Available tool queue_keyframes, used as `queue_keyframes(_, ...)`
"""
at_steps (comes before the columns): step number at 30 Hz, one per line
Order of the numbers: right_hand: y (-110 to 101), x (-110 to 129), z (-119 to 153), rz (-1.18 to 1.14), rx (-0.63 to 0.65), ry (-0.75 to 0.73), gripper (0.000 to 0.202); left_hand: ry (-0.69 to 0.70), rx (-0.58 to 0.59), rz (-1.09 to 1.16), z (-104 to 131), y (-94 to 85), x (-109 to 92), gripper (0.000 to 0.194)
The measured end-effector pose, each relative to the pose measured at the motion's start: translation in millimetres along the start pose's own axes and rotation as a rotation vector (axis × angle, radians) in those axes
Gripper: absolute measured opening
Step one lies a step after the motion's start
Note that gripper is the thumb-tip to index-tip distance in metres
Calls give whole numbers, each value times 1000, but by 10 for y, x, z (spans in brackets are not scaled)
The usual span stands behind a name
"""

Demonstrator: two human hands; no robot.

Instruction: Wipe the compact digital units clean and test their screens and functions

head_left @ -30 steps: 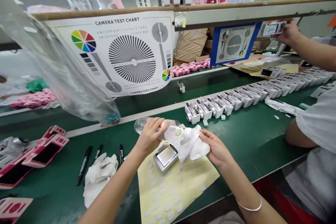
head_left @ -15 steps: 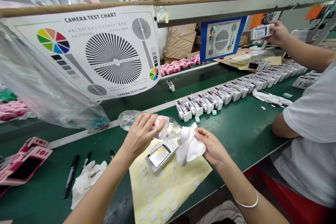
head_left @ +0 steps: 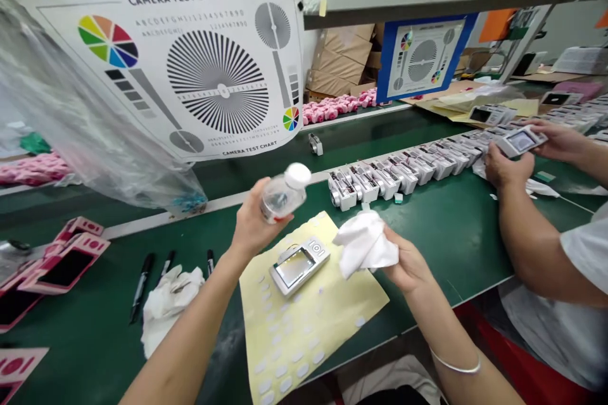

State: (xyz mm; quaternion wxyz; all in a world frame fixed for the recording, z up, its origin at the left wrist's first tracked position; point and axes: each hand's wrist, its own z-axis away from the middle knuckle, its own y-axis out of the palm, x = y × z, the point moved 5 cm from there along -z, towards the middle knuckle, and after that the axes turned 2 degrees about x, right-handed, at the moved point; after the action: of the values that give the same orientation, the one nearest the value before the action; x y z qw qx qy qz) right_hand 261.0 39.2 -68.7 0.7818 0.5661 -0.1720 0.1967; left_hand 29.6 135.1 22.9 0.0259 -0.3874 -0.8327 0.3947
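My left hand (head_left: 254, 221) is closed round a clear plastic bottle (head_left: 280, 199), held with its white cap up and tilted to the right. A white cloth (head_left: 365, 242) is pinched in my right hand (head_left: 403, 259), just above the bench. Between and below the hands, a silver camera (head_left: 300, 266) lies screen up on a yellow sheet (head_left: 332, 323) dotted with small white stickers. The bottle and the cloth are apart, and neither touches the camera.
Silver camera bodies (head_left: 408, 171) stand in a long row behind. Pens (head_left: 141, 288), another cloth (head_left: 173, 304) and pink cameras (head_left: 66, 266) lie left. A test chart (head_left: 218, 76) hangs from the shelf. At right, a person's hands (head_left: 510, 164) hold a camera.
My left hand has lifted the bottle off the cloth and turned it cap up. My right hand has moved slightly right with the cloth. The other person's camera came down into two hands.
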Motion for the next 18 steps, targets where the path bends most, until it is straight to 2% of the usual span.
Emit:
queue_keyframes(2,-126,122,38,-4,-42,-32,23,-285,-74,103,48,17,313,79)
queue_keyframes(4,-276,240,82,24,-93,-88,29,-436,-150,130,108,10,583,81)
queue_keyframes(7,-455,363,146,174,-159,-227,34,-537,-233,110,174,-29,881,79)
queue_keyframes(10,-476,319,168,359,-151,-281,31,-576,-211,105,191,-33,1007,80)
queue_keyframes(13,-398,146,142,504,-132,-237,30,-601,-188,76,278,-57,936,94)
queue_keyframes(15,-330,16,113,601,-105,-199,30,-595,-219,7,444,-117,750,99)
queue_keyframes(16,-292,-46,100,665,-79,-183,29,-557,-237,-29,550,-150,608,94)
queue_keyframes(17,-249,-106,90,742,-45,-173,26,-493,-175,-39,655,-140,445,85)
queue_keyframes(18,-200,-161,85,831,-9,-170,23,-408,-17,-14,758,-73,268,76)
